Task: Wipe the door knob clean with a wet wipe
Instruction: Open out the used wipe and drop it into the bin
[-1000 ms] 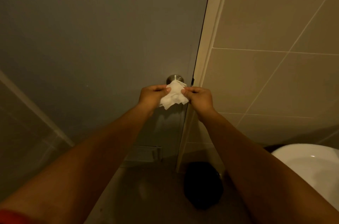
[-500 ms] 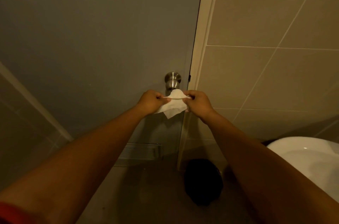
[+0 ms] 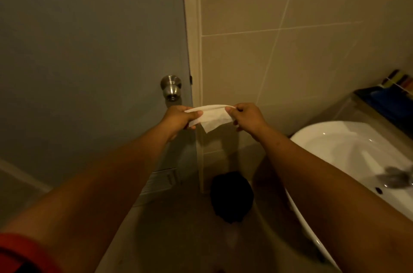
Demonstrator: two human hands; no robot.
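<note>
Both hands keep a pinching grip on the wet wipe (image 3: 211, 117): the left hand (image 3: 178, 119) clamps its left end between thumb and fingers, the right hand (image 3: 245, 117) clamps the right end the same way. Half a second ago the hands sat close together with the wipe bunched between them; now they have drawn apart and the wipe is pulled out into a wide band, its top edge taut, a loose corner drooping at 6 o'clock. The wipe hangs in the air just below the door knob (image 3: 171, 87), apart from it, with the knob at about 11 o'clock from the wipe's middle. The round metal knob is bare and fully in sight on the grey door (image 3: 89, 49). The view has swung to the right since the earlier frames: the door frame (image 3: 192, 27) stands nearer the centre, and more of the white washbasin (image 3: 335, 145) shows at 4 o'clock, with a cluttered worktop (image 3: 366, 112) behind it. A dark bin (image 3: 232, 196) sits on the floor at 6 o'clock.
</note>
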